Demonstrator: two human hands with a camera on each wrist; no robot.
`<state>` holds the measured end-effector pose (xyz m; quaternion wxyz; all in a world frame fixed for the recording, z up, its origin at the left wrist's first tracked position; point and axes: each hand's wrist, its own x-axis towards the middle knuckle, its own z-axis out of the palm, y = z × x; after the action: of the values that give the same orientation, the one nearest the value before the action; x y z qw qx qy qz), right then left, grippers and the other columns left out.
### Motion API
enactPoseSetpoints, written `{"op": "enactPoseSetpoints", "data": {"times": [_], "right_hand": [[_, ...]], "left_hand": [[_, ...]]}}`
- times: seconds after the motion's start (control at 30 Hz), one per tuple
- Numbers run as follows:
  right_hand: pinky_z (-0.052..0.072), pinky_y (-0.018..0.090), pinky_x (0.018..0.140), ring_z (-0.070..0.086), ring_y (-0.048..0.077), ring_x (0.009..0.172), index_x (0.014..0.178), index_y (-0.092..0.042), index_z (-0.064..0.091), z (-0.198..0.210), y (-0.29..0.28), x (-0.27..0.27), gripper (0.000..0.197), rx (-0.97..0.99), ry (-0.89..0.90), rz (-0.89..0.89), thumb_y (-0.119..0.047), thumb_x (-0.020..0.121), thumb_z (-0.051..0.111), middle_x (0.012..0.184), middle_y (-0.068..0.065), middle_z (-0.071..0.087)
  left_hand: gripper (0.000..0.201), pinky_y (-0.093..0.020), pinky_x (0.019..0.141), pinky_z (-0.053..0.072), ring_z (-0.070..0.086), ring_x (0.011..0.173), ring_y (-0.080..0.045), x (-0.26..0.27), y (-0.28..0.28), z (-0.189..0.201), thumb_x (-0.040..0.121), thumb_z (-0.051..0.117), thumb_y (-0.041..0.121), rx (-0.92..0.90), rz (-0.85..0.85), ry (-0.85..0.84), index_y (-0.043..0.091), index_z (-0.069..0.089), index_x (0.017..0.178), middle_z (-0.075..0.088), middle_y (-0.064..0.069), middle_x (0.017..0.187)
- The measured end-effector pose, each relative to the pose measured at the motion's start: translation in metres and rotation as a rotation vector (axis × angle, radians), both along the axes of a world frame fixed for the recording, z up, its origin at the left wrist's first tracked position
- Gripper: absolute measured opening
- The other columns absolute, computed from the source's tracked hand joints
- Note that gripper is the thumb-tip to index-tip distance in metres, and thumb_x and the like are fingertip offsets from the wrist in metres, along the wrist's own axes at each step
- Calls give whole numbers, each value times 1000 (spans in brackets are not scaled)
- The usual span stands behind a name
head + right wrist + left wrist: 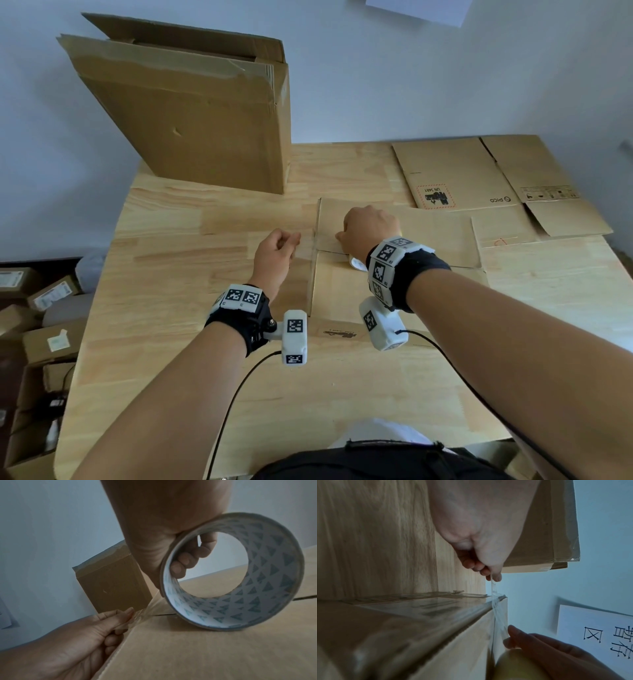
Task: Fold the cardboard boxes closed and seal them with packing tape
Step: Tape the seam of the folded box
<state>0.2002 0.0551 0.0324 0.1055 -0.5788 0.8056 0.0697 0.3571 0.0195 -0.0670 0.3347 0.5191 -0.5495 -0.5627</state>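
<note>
A closed cardboard box (428, 233) stands on the wooden table (171, 308), its top seam (305, 597) running across. My right hand (346, 240) grips a roll of clear packing tape (231, 572), fingers hooked through the core, and holds it on the box top near the left edge. A short strip of tape (494, 601) stretches from the roll over that edge. My left hand (291, 241) is just left of the box and pinches the free end of the strip (135, 615) between thumb and forefinger.
A large flattened carton (205, 130) leans against the wall at the back left. Flat unfolded cartons (462, 171) lie at the back right of the table. Several small boxes (44, 308) are piled on the floor to the left.
</note>
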Motion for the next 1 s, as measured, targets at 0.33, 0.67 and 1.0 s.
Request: {"op": "enactPoseSetpoints", "data": {"times": [0.33,0.67,1.0], "right_hand": [[44,28,67,60,23,81,98,-15,66,1,2,1,23,-4,31,16,-32,94,50,82,3,59],[44,28,66,61,23,80,96,-16,68,-2,3,-1,22,-28,14,10,-30,93,51,85,3,64],[45,27,64,63,23,80,94,-15,67,-3,1,-1,22,-37,22,15,-29,92,50,85,3,65]], "left_hand": [[21,-24,57,37,40,54,-10,-4,-4,-11,96,54,27,120,-119,2,14,53,79,45,4,61],[27,-27,58,42,47,59,-14,-13,-3,-8,100,37,41,255,-370,-33,19,44,88,51,-1,72],[42,-30,72,51,61,74,-18,-5,1,13,102,33,39,426,-574,-434,7,48,123,59,-11,119]]}}
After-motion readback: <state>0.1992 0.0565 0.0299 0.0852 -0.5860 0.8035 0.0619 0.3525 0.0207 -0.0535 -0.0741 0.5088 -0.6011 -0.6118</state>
